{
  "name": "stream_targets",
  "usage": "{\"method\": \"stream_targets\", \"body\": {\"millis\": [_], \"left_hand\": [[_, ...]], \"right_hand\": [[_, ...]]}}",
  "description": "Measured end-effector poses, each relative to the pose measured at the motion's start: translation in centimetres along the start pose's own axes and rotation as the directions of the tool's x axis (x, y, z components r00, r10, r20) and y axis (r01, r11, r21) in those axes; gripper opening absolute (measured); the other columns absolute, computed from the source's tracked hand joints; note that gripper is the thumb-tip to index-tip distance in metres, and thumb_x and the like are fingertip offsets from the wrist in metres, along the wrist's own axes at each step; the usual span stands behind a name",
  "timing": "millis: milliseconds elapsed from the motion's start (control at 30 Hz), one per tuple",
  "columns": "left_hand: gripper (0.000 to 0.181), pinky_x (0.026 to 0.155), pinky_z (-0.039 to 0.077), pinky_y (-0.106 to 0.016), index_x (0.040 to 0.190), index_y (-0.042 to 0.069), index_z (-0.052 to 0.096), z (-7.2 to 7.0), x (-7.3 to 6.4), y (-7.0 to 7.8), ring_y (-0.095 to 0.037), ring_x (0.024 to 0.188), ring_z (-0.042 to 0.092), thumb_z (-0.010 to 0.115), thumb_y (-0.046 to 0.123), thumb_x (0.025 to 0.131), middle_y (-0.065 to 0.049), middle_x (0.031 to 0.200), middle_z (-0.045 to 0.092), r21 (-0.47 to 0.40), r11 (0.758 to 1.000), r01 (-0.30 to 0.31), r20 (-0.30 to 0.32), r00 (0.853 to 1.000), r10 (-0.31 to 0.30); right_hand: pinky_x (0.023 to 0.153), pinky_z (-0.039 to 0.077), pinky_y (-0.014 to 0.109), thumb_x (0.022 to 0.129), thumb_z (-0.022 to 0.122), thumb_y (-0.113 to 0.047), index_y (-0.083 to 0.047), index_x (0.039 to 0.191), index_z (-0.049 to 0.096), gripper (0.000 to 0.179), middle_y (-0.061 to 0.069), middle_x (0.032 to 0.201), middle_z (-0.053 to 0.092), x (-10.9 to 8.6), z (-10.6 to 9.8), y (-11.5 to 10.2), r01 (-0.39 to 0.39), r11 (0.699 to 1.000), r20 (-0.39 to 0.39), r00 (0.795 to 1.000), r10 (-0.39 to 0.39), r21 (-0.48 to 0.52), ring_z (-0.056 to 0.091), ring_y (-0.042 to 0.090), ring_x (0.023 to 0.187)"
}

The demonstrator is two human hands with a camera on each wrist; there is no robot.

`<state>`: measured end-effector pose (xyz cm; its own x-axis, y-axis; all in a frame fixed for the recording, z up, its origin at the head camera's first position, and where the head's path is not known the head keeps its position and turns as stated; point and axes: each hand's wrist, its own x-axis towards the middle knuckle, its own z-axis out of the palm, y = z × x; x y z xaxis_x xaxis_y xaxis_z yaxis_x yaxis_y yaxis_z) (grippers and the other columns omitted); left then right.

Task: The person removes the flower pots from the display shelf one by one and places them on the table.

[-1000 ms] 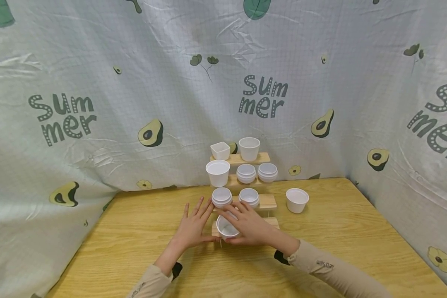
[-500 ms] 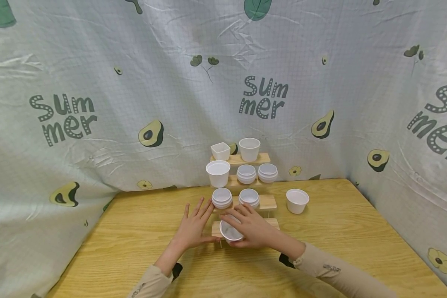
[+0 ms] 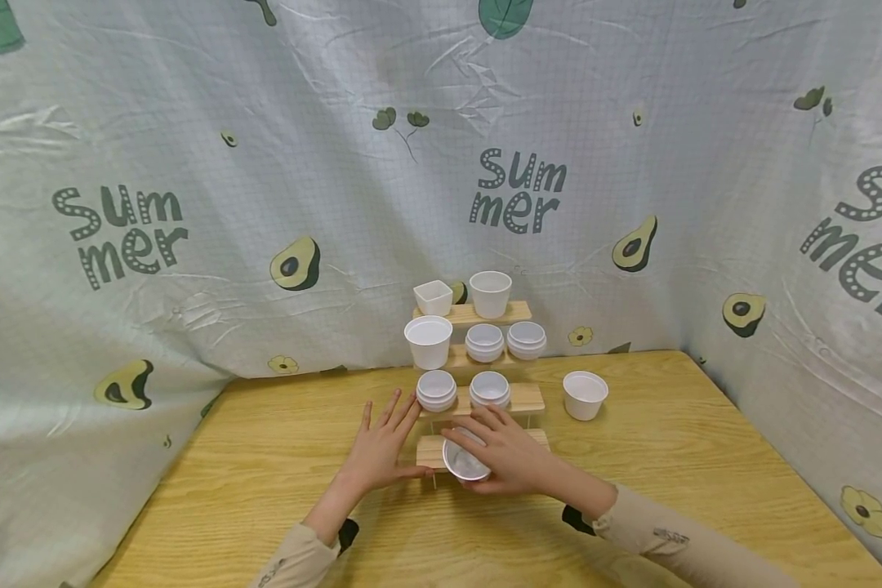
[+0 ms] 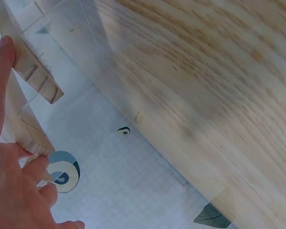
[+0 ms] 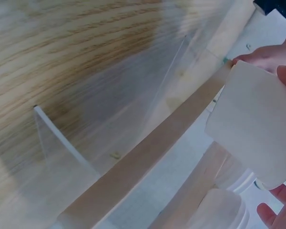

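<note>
A tiered wooden stand with clear side panels carries white pots; its lowest shelf (image 3: 429, 454) is nearest me. My right hand (image 3: 513, 456) grips a round white plastic cup (image 3: 463, 464) at this shelf, fingers over its far side and thumb at the near side. From the right wrist, the cup (image 5: 252, 119) overlaps the shelf's front edge (image 5: 133, 167). My left hand (image 3: 380, 445) spreads its fingers at the stand's left side, a fingertip on the end of a shelf board (image 4: 31, 71) in the left wrist view. Two ribbed white pots, left (image 3: 437, 392) and right (image 3: 489, 389), sit one shelf up.
Higher shelves hold a large white cup (image 3: 429, 345), two ribbed pots (image 3: 484, 345) (image 3: 526, 341), a square pot (image 3: 433, 299) and a round cup (image 3: 491, 296). Another white cup (image 3: 584, 396) stands on the wooden table (image 3: 647, 457) to the right. A printed curtain (image 3: 353, 204) hangs behind.
My right hand has slid the cup rightward along the lowest shelf, away from my left hand. The left hand stays in place at the stand's side.
</note>
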<state>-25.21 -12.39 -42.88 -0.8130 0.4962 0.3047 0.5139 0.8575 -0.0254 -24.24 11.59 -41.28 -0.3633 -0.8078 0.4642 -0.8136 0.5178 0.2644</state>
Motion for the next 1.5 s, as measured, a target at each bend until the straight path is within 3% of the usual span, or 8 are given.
{"method": "stream_targets", "body": {"millis": [400,733,1500], "left_hand": [[0.1,0.102,0.018,-0.063,0.139,0.009,0.031,0.1,0.0,-0.1,-0.031,0.135,0.023,0.06,0.067,0.064,-0.008,0.146,0.029,-0.005,1.0,-0.016,-0.034,0.999,0.016],[0.101,0.103,0.016,-0.062,0.141,0.011,0.028,-0.1,-0.2,0.2,-0.029,0.137,0.02,0.058,0.069,0.064,-0.006,0.148,0.026,-0.008,1.0,0.002,0.012,1.0,-0.002],[0.103,0.102,0.016,-0.064,0.141,0.009,0.026,0.1,0.2,-0.1,-0.032,0.136,0.021,0.06,0.067,0.064,-0.007,0.148,0.023,-0.025,1.0,-0.011,-0.009,1.0,0.01]], "right_hand": [[0.094,0.036,0.045,0.066,0.07,-0.049,-0.016,0.128,0.046,0.075,0.003,0.121,0.051,-1.4,-0.1,0.2,0.025,1.0,-0.017,1.0,-0.025,0.002,0.043,0.023,0.115],[0.089,0.038,0.045,0.062,0.073,-0.047,-0.016,0.129,0.045,0.079,0.001,0.12,0.051,-2.9,-0.5,0.2,0.0,1.0,-0.02,1.0,0.0,0.025,0.043,0.022,0.111],[0.088,0.032,0.043,0.061,0.076,-0.041,-0.014,0.13,0.046,0.08,0.003,0.125,0.048,-6.7,-2.0,1.1,-0.099,0.992,-0.01,0.995,0.1,0.078,0.039,0.021,0.106]]}}
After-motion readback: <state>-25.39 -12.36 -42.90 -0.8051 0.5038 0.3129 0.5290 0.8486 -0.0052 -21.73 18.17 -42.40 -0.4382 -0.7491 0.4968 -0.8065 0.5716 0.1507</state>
